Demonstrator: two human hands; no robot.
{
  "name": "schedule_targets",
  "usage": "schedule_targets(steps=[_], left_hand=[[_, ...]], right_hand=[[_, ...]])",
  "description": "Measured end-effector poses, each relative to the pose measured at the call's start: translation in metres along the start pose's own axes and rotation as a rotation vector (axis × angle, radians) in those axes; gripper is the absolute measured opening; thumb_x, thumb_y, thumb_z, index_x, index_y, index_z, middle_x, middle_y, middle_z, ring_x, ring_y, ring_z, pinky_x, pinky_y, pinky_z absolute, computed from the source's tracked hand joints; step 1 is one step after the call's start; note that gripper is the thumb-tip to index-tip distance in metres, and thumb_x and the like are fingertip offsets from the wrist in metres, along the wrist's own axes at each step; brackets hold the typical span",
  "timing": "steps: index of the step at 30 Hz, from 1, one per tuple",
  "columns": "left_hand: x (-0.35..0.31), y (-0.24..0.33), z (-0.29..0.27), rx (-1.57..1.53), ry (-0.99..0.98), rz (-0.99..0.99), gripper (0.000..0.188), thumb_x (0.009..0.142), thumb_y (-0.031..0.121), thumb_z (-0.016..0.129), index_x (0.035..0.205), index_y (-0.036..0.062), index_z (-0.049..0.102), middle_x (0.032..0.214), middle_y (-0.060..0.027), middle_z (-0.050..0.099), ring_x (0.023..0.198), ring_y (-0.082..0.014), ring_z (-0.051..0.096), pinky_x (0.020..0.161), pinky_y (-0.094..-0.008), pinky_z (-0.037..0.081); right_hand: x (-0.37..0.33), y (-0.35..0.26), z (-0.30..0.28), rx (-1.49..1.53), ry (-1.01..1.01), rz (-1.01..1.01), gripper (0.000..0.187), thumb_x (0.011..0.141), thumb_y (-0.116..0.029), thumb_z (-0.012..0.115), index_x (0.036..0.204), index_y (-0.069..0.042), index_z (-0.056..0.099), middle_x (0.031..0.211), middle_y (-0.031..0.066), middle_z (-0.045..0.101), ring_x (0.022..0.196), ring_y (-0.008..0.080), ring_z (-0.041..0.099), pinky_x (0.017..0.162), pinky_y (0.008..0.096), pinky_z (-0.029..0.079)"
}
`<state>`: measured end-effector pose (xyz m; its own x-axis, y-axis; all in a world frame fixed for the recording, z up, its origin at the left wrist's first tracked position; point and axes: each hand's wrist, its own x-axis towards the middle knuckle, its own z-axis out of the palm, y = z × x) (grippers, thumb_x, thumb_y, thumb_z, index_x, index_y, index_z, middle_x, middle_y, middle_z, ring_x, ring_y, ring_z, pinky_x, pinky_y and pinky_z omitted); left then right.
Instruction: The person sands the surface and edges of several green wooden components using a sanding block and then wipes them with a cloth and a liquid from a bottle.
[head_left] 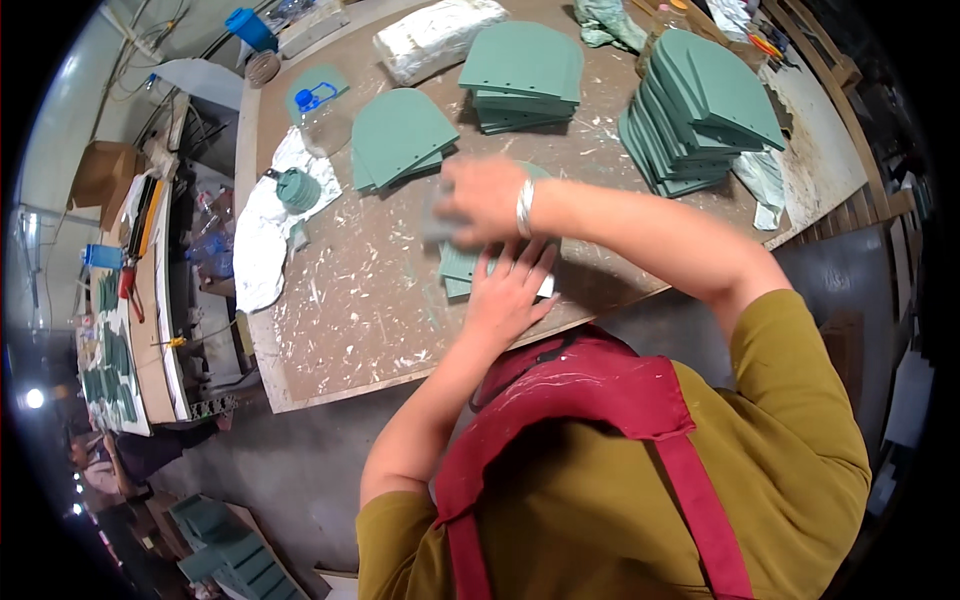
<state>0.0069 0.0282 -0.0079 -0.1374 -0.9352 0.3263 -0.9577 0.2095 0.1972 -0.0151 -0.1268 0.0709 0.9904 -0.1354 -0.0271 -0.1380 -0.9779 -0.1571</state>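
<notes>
My left hand point(508, 295) lies with fingers spread on a small stack of green boards point(456, 268) near the table's front edge. Over the far part of that stack, my right hand point(487, 198), smeared by motion and wearing a silvery bracelet, grips a grey block point(438, 215). The block's exact kind is too blurred to tell. Just beyond, to the left, a few round-topped green boards point(402, 135) with small holes along one edge lie fanned. A taller pile of similar boards point(522, 62) stands behind my hands.
At the right rises a high, uneven stack of green boards point(690, 110). A white wrapped bundle point(440, 40) lies at the back. Along the left are a clear jug with blue cap point(322, 122), a green jar point(298, 190) and white cloth point(262, 255). Shavings litter the table point(340, 330).
</notes>
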Motion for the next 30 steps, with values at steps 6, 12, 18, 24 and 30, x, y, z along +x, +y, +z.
schedule_targets(steps=[6,12,18,24,30], left_hand=[[0.001,0.005,-0.005,0.017,-0.045,-0.019,0.067,0.073,0.021,0.068,0.136,0.0134,0.047,0.143,-0.0069,0.043,0.131,-0.0278,0.040,0.104,-0.0507,0.030],[0.006,-0.009,-0.049,-0.249,0.182,-0.111,0.050,0.081,0.009,0.061,0.131,0.0046,0.053,0.134,-0.0131,0.054,0.119,-0.0311,0.054,0.099,-0.0425,0.041],[0.134,-0.046,-0.109,-0.239,0.365,0.027,0.054,0.075,-0.003,0.061,0.128,0.0051,0.055,0.126,-0.0137,0.059,0.114,-0.0308,0.058,0.095,-0.0382,0.046],[0.242,-0.085,-0.023,0.072,0.187,0.239,0.054,0.077,0.004,0.062,0.130,0.0081,0.052,0.132,-0.0098,0.055,0.122,-0.0306,0.052,0.102,-0.0408,0.040],[0.198,-0.067,-0.031,-0.134,0.143,-0.029,0.053,0.090,0.027,0.059,0.137,0.0066,0.044,0.144,-0.0138,0.041,0.131,-0.0322,0.040,0.105,-0.0492,0.032]], right_hand=[[-0.018,0.019,0.002,0.110,0.104,0.226,0.046,0.079,-0.041,0.064,0.120,-0.022,0.060,0.112,0.0174,0.052,0.103,0.0365,0.056,0.085,0.0458,0.047],[-0.150,0.072,0.022,0.692,0.760,0.416,0.052,0.088,-0.034,0.063,0.130,-0.006,0.053,0.110,0.0148,0.057,0.100,0.0256,0.056,0.088,0.0340,0.045],[-0.237,0.023,0.053,1.112,0.800,0.721,0.046,0.092,-0.022,0.058,0.132,-0.003,0.051,0.115,0.0103,0.059,0.103,0.0187,0.054,0.092,0.0306,0.041],[-0.244,0.017,0.059,0.934,0.777,0.678,0.047,0.089,-0.024,0.060,0.130,-0.003,0.051,0.112,0.0164,0.055,0.105,0.0291,0.054,0.094,0.0332,0.040],[-0.262,0.010,0.066,0.819,0.770,0.786,0.052,0.085,-0.024,0.064,0.131,-0.002,0.050,0.113,0.0189,0.055,0.102,0.0336,0.055,0.092,0.0352,0.042]])
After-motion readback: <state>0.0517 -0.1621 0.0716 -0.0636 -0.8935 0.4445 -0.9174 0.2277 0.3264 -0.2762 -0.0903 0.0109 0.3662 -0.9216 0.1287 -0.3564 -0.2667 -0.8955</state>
